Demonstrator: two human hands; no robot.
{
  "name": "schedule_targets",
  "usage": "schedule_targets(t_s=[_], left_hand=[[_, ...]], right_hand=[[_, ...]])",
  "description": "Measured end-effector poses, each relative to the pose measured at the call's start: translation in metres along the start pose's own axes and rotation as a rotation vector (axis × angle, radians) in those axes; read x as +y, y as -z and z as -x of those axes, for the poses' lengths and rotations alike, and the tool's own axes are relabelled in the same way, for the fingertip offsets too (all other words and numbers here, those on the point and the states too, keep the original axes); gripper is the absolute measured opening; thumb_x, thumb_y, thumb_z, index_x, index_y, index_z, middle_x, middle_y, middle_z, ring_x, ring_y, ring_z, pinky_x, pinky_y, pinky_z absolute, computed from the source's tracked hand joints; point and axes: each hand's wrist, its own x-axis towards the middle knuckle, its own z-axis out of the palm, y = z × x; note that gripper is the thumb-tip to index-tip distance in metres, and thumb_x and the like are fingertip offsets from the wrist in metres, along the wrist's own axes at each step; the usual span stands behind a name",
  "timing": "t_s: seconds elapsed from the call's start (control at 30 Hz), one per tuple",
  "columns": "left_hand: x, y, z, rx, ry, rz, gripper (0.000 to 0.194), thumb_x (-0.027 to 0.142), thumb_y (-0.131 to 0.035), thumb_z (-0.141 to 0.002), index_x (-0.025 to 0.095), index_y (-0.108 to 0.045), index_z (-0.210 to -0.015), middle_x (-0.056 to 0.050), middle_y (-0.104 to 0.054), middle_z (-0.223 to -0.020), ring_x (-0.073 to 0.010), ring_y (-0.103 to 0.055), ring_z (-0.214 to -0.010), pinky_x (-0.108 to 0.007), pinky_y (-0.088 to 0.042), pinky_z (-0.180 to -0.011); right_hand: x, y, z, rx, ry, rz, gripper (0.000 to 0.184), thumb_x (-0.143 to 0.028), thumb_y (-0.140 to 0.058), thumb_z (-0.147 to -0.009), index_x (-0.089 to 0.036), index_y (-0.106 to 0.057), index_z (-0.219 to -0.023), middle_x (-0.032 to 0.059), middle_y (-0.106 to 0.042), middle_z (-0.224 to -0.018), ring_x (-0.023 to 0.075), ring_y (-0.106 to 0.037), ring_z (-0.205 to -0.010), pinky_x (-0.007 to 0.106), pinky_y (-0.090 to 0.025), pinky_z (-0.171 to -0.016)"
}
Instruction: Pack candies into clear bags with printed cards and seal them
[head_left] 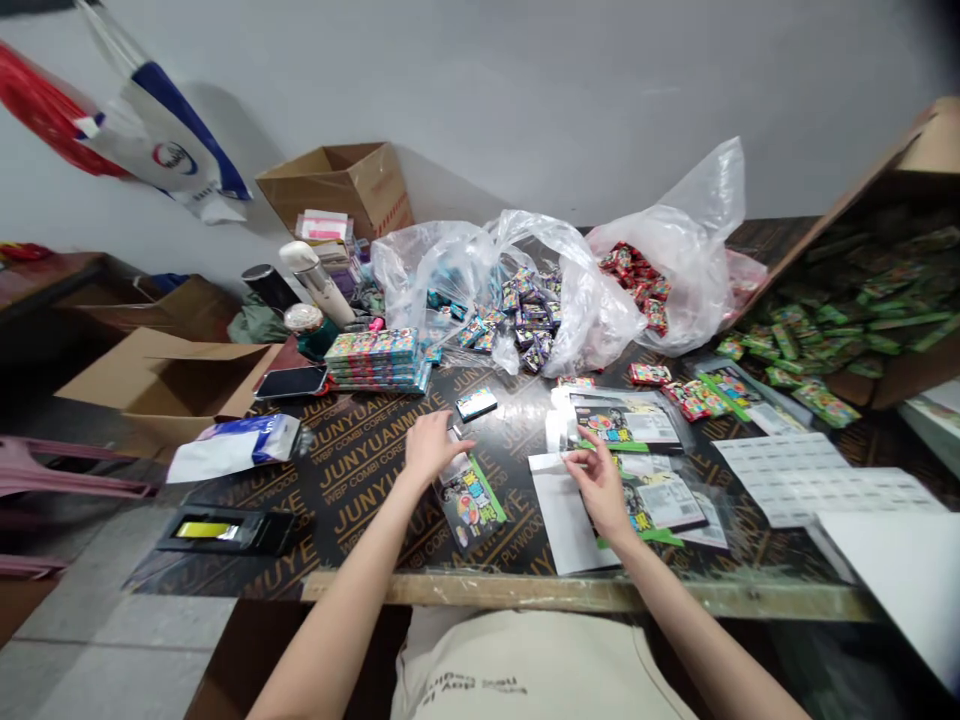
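Head view: my left hand (433, 450), thumb spread from the fingers, is at the far end of a green-edged packet (474, 505) on the counter (360, 450); I cannot tell whether it grips anything. My right hand (604, 492) has thumb and fingertips close together at a white sheet's (566, 525) edge, the pinch unclear. Beyond lie a small blue pack (476, 403) and plastic bags (596, 325).

The black tabletop (352, 472) reads "JUNYUANMUYE", "WBP COMBI CORE" and "PLYWOOD".
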Motion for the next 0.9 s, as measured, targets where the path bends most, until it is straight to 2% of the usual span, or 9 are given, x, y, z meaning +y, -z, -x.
schedule_targets(t_s=[0.03,0.1,0.2,0.3,0.37,0.53,0.7,0.8,0.9], left_hand=[[-0.009,0.010,0.001,0.028,0.004,-0.082,0.054,0.032,-0.076,-0.051,0.017,-0.060,-0.100,-0.013,-0.056,-0.112,-0.0327,-0.041,-0.115,-0.038,-0.034,-0.092],[-0.021,0.016,0.006,0.040,-0.005,-0.184,0.046,0.031,-0.078,-0.047,0.016,-0.063,-0.088,-0.012,-0.060,-0.100,-0.0324,-0.047,-0.107,-0.038,-0.036,-0.088],[-0.021,0.004,0.016,0.010,-0.081,-0.157,0.039,0.027,-0.075,-0.054,0.018,-0.063,-0.089,-0.007,-0.062,-0.094,-0.0261,-0.054,-0.097,-0.034,-0.039,-0.085],[-0.001,-0.007,0.024,-0.008,-0.202,-0.077,0.026,0.021,-0.061,-0.071,0.018,-0.063,-0.097,-0.005,-0.064,-0.098,-0.0193,-0.056,-0.095,-0.028,-0.040,-0.085],[0.016,-0.007,0.030,-0.027,-0.276,-0.021,0.022,0.017,-0.052,-0.077,0.019,-0.065,-0.095,-0.004,-0.066,-0.097,-0.0158,-0.058,-0.093,-0.024,-0.041,-0.085],[0.046,0.001,0.046,-0.071,-0.367,0.211,0.013,0.020,-0.059,-0.072,0.017,-0.068,-0.081,-0.004,-0.070,-0.082,-0.0174,-0.063,-0.077,-0.025,-0.048,-0.075],[0.048,0.004,0.054,-0.094,-0.327,0.434,0.008,0.022,-0.066,-0.065,0.014,-0.066,-0.068,-0.007,-0.070,-0.081,-0.0197,-0.064,-0.077,-0.029,-0.049,-0.075],[0.043,0.007,0.054,-0.142,-0.305,0.553,0.010,0.022,-0.069,-0.062,0.013,-0.064,-0.063,-0.008,-0.070,-0.080,-0.0198,-0.065,-0.075,-0.029,-0.050,-0.072],[0.043,0.009,0.054,-0.137,-0.315,0.570,0.005,0.017,-0.065,-0.063,0.012,-0.064,-0.064,-0.008,-0.070,-0.078,-0.0193,-0.064,-0.076,-0.028,-0.050,-0.073]], right_hand=[[-0.004,0.001,0.000,0.000,-0.002,0.001,0.055,-0.031,-0.052,-0.078,-0.023,-0.033,-0.130,0.0020,-0.057,-0.080,0.0162,-0.055,-0.075,0.031,-0.046,-0.069],[-0.014,0.000,-0.001,-0.008,-0.007,-0.020,0.056,-0.032,-0.054,-0.077,-0.023,-0.035,-0.128,0.0024,-0.058,-0.081,0.0166,-0.056,-0.077,0.031,-0.045,-0.070],[-0.037,-0.007,-0.009,-0.048,0.010,-0.088,0.057,-0.031,-0.057,-0.075,-0.024,-0.035,-0.128,0.0026,-0.061,-0.082,0.0166,-0.058,-0.078,0.030,-0.044,-0.070],[-0.067,-0.013,-0.020,-0.126,0.036,-0.143,0.058,-0.029,-0.059,-0.074,-0.025,-0.035,-0.127,0.0020,-0.063,-0.081,0.0159,-0.059,-0.077,0.028,-0.043,-0.068],[-0.087,-0.015,-0.028,-0.198,0.041,-0.160,0.059,-0.027,-0.061,-0.073,-0.026,-0.036,-0.126,0.0013,-0.064,-0.081,0.0146,-0.058,-0.073,0.026,-0.042,-0.064],[-0.122,-0.023,-0.042,-0.409,0.026,-0.209,0.067,-0.022,-0.067,-0.066,-0.026,-0.037,-0.126,-0.0041,-0.059,-0.067,0.0113,-0.053,-0.060,0.023,-0.039,-0.055],[-0.129,-0.042,-0.044,-0.629,-0.052,-0.230,0.069,-0.019,-0.066,-0.064,-0.024,-0.038,-0.126,-0.0074,-0.054,-0.059,0.0090,-0.051,-0.055,0.021,-0.038,-0.054],[-0.125,-0.052,-0.043,-0.664,-0.087,-0.197,0.071,-0.018,-0.066,-0.062,-0.023,-0.037,-0.126,-0.0085,-0.053,-0.056,0.0086,-0.050,-0.054,0.020,-0.037,-0.054],[-0.124,-0.057,-0.043,-0.679,-0.111,-0.173,0.073,-0.017,-0.066,-0.062,-0.021,-0.034,-0.127,-0.0091,-0.052,-0.054,0.0077,-0.048,-0.052,0.019,-0.035,-0.052]])
